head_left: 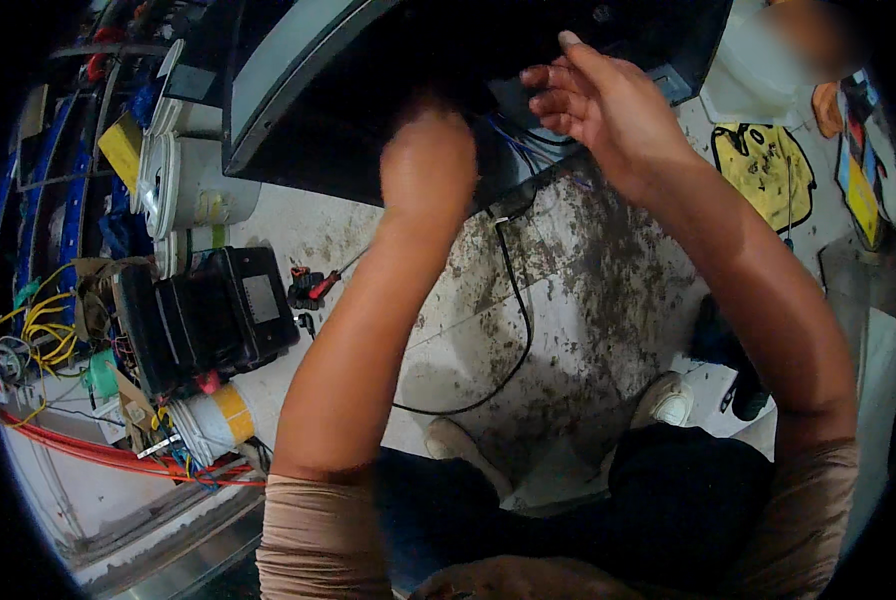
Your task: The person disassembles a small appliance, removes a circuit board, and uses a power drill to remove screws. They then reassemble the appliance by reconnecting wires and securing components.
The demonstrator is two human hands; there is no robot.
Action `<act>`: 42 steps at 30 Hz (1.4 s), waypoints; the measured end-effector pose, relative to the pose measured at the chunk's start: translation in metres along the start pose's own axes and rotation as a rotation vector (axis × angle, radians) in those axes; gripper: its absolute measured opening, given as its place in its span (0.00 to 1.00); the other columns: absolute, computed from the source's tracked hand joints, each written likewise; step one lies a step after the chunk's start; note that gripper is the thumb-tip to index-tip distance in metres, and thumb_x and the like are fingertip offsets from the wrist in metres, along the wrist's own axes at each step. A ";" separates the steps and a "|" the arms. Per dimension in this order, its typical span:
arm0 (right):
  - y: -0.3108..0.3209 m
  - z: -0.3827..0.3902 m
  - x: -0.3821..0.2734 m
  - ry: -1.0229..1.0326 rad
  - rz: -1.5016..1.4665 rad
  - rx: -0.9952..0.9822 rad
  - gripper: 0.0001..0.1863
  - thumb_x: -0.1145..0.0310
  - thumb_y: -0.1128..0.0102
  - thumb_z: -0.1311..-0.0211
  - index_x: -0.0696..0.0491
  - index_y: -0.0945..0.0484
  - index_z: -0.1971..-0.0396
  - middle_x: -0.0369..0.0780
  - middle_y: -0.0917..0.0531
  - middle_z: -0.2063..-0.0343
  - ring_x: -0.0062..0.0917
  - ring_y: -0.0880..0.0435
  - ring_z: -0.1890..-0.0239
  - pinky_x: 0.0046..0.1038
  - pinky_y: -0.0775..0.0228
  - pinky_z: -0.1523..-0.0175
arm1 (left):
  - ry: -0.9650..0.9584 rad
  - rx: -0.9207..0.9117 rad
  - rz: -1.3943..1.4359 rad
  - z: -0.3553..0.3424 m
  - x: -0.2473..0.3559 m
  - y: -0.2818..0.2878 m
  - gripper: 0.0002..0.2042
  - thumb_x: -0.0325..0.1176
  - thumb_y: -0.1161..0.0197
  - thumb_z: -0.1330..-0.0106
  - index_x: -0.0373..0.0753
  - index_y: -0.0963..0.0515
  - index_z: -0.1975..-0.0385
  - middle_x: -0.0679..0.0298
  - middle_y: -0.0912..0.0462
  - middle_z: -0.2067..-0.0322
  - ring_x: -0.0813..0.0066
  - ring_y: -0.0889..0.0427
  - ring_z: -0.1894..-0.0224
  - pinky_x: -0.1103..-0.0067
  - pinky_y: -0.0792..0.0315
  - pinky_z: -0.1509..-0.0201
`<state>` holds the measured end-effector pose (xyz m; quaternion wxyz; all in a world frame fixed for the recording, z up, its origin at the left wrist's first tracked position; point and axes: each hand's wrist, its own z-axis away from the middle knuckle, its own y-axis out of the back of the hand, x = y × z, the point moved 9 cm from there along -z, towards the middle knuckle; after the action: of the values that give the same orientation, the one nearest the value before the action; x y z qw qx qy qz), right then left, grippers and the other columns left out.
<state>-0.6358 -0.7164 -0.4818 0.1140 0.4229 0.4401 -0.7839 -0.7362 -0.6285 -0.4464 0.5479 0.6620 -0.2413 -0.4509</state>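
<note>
While tilted over the stained concrete floor (608, 300), large black flat-panel casing (368, 90) with blue wires (523, 140) and black cable (516, 320) hanging loose, left hand (430, 165) blurred, grip untellable, right hand (593, 100) open-fingered against its underside.

We see a stained, speckled pale concrete floor (608, 290) bearing a thin black cable (517, 330), a red-handled screwdriver (325, 285), a boxy black plastic case (208, 315) and white plastic buckets (193, 185).
</note>
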 end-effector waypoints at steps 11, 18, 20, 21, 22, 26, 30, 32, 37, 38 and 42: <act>0.015 0.001 -0.010 0.063 -0.083 0.142 0.14 0.59 0.44 0.41 0.54 0.29 0.62 0.41 0.23 0.61 0.28 0.24 0.63 0.32 0.30 0.54 | -0.087 0.207 0.236 0.007 -0.007 0.038 0.10 0.24 0.44 0.52 0.32 0.26 0.68 0.49 0.25 0.66 0.51 0.23 0.67 0.65 0.27 0.64; 0.051 -0.002 -0.037 0.200 -0.297 0.113 0.15 0.62 0.43 0.42 0.51 0.30 0.58 0.40 0.25 0.58 0.31 0.28 0.54 0.40 0.32 0.48 | 0.288 0.123 1.397 0.062 -0.029 -0.009 0.09 0.25 0.46 0.45 0.36 0.26 0.64 0.61 0.24 0.63 0.66 0.23 0.64 0.72 0.29 0.61; 0.056 0.002 -0.030 0.174 -0.295 0.119 0.13 0.62 0.42 0.42 0.52 0.29 0.60 0.41 0.23 0.58 0.31 0.25 0.55 0.39 0.30 0.51 | 0.654 -0.101 2.100 0.074 0.000 -0.053 0.09 0.27 0.48 0.42 0.39 0.27 0.61 0.66 0.26 0.62 0.73 0.25 0.59 0.71 0.29 0.58; 0.058 0.003 -0.025 0.158 -0.294 0.137 0.13 0.62 0.42 0.42 0.52 0.28 0.61 0.41 0.23 0.59 0.31 0.25 0.56 0.39 0.30 0.51 | 0.593 -0.119 2.338 0.072 0.018 -0.052 0.10 0.28 0.48 0.42 0.38 0.28 0.60 0.65 0.26 0.61 0.72 0.26 0.58 0.70 0.30 0.54; 0.061 0.005 -0.020 0.129 -0.291 0.169 0.13 0.62 0.42 0.42 0.52 0.28 0.62 0.41 0.23 0.59 0.32 0.24 0.56 0.39 0.29 0.52 | 0.721 -0.209 2.494 0.076 0.035 -0.062 0.11 0.29 0.48 0.41 0.38 0.29 0.59 0.64 0.26 0.61 0.71 0.26 0.56 0.70 0.31 0.51; 0.061 0.008 -0.019 0.157 -0.282 0.195 0.12 0.62 0.41 0.43 0.52 0.27 0.64 0.40 0.22 0.62 0.31 0.24 0.57 0.38 0.29 0.54 | 0.751 -0.067 2.889 0.051 0.067 -0.058 0.09 0.30 0.49 0.41 0.37 0.29 0.61 0.62 0.25 0.61 0.67 0.29 0.52 0.70 0.35 0.44; 0.055 0.011 -0.026 0.167 -0.156 0.149 0.24 0.60 0.39 0.45 0.57 0.34 0.53 0.38 0.26 0.58 0.24 0.28 0.57 0.31 0.33 0.53 | 0.715 0.018 3.056 0.013 0.086 -0.043 0.08 0.33 0.49 0.43 0.39 0.29 0.66 0.57 0.26 0.59 0.61 0.29 0.54 0.68 0.37 0.45; 0.060 0.014 -0.030 0.170 -0.035 0.225 0.24 0.59 0.38 0.46 0.56 0.32 0.53 0.36 0.25 0.60 0.21 0.28 0.57 0.28 0.36 0.52 | 0.631 0.040 3.073 -0.005 0.092 -0.034 0.09 0.35 0.49 0.44 0.39 0.29 0.66 0.57 0.26 0.59 0.59 0.30 0.53 0.65 0.40 0.43; 0.061 0.015 -0.042 0.177 0.037 0.236 0.19 0.59 0.38 0.46 0.51 0.30 0.57 0.31 0.26 0.60 0.20 0.29 0.57 0.25 0.41 0.53 | 0.379 0.143 3.188 -0.032 0.086 -0.015 0.17 0.39 0.48 0.43 0.38 0.29 0.55 0.57 0.27 0.52 0.57 0.31 0.49 0.62 0.40 0.41; 0.063 0.015 -0.043 0.188 0.040 0.244 0.18 0.59 0.37 0.47 0.51 0.28 0.60 0.31 0.24 0.62 0.17 0.29 0.60 0.23 0.40 0.56 | 0.342 0.145 3.195 -0.033 0.087 -0.013 0.18 0.41 0.47 0.42 0.39 0.30 0.54 0.57 0.27 0.52 0.57 0.31 0.48 0.62 0.41 0.41; 0.069 0.023 -0.039 0.242 0.080 0.265 0.13 0.63 0.36 0.48 0.52 0.25 0.65 0.29 0.22 0.70 0.12 0.28 0.67 0.17 0.40 0.63 | 0.379 0.154 3.106 -0.025 0.088 -0.019 0.22 0.49 0.46 0.40 0.42 0.31 0.50 0.59 0.28 0.49 0.57 0.32 0.46 0.61 0.41 0.40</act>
<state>-0.5862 -0.7825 -0.4869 0.0344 0.5427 0.3264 -0.7731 -0.6758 -0.6816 -0.4937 0.4462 -0.1548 -0.6133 0.6331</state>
